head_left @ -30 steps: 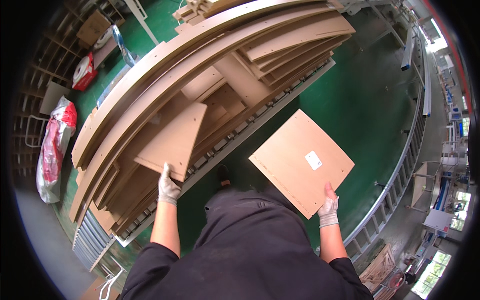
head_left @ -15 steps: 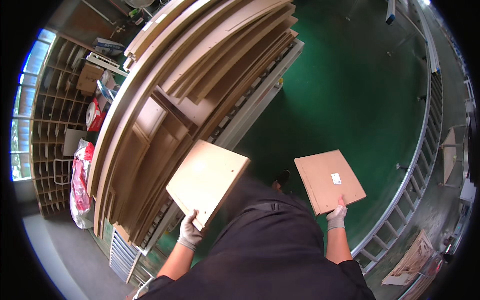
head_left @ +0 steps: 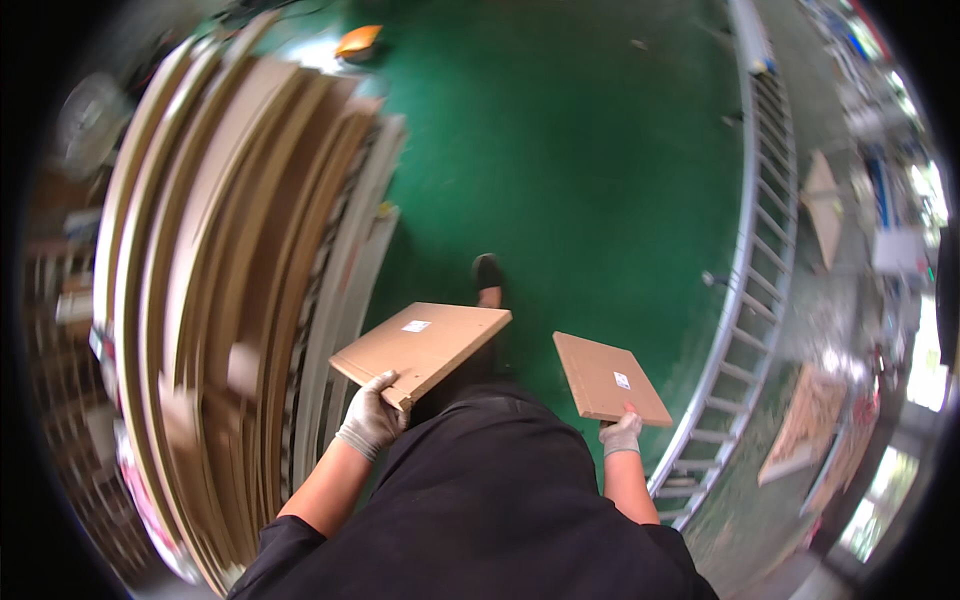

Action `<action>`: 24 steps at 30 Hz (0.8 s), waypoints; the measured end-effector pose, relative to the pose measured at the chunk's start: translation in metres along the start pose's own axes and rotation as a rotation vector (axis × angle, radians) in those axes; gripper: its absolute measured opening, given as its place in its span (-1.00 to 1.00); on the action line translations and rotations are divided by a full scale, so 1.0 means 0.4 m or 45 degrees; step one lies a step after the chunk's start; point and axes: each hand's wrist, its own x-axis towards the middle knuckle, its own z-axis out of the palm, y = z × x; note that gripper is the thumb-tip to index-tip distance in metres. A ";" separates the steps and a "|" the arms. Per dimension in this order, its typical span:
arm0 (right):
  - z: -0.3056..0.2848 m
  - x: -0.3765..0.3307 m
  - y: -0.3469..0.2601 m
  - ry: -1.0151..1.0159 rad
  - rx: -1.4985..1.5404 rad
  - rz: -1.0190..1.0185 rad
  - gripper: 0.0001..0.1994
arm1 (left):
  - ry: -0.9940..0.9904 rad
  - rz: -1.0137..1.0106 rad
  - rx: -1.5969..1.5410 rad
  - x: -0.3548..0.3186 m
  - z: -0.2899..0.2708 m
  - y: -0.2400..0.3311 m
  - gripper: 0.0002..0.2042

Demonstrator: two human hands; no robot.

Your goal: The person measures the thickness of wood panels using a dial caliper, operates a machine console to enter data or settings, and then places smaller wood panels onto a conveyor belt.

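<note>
Green floor [head_left: 560, 180] lies beside the board stack [head_left: 225, 260]; nearer it, our left hand [head_left: 372, 421] pinches a first panel [head_left: 430, 347]; farther right, our right hand [head_left: 622, 435] pinches a second panel [head_left: 600, 372]; both project forward from our fingers [head_left: 383, 381].

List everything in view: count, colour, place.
Left panel: 1, tan, left of centre
Right panel: 1, tan, right of centre
Labels: 2, white, on panels
Board stack: uncountable, tan, left
Ladder-like frame: 1, silver, right
Floor: 1, green, centre
Blurred item: 1, orange, top
Wooden pieces: unclear, tan, lower right
Clothing: unclear, black, bottom
Shoe: 1, dark, centre
Left grip: 1, pale-gloved, on left panel
Right grip: 1, pale-gloved, on right panel
</note>
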 end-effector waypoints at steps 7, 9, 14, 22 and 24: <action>0.261 -0.050 -0.413 0.017 0.057 -0.693 -0.42 | -0.305 0.181 0.421 0.074 0.674 0.161 -0.57; 0.395 -0.123 -0.526 0.002 0.061 -0.810 -0.41 | -0.336 0.406 0.721 0.120 0.802 0.251 -0.60; 0.743 -0.155 -0.712 -0.641 0.342 -1.052 -0.37 | -0.440 0.986 1.036 0.118 1.153 0.472 -0.66; 1.570 -0.020 -0.805 -0.858 0.285 -0.820 -0.31 | -0.287 1.358 0.868 0.124 1.530 0.847 -0.75; 1.846 0.004 -0.831 -1.033 0.209 -0.662 -0.30 | -0.245 1.468 0.748 0.091 1.588 0.933 -0.74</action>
